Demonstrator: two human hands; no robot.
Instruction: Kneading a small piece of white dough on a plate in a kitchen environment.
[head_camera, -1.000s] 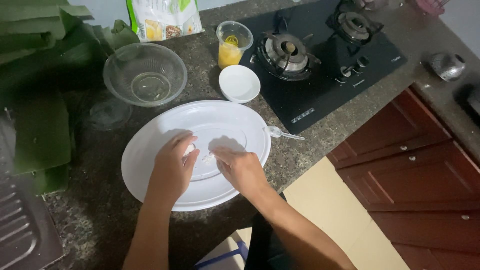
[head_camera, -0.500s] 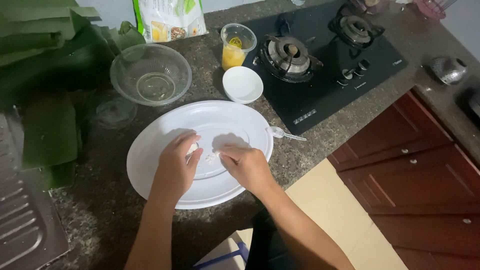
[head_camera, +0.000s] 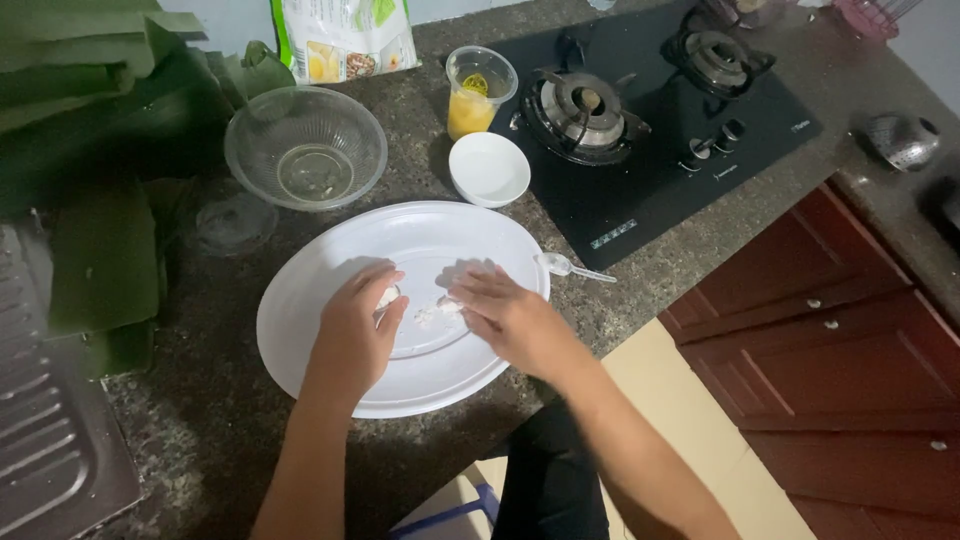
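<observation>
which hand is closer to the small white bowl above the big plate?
Right. The right hand rests on the large white round plate, almost directly below the small white bowl. The left hand lies further to the left on the plate.

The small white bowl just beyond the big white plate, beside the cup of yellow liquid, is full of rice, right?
Not quite. In the head view the small white bowl looks empty, with no rice in it. It does sit just beyond the big white plate, beside the cup of yellow liquid.
</observation>
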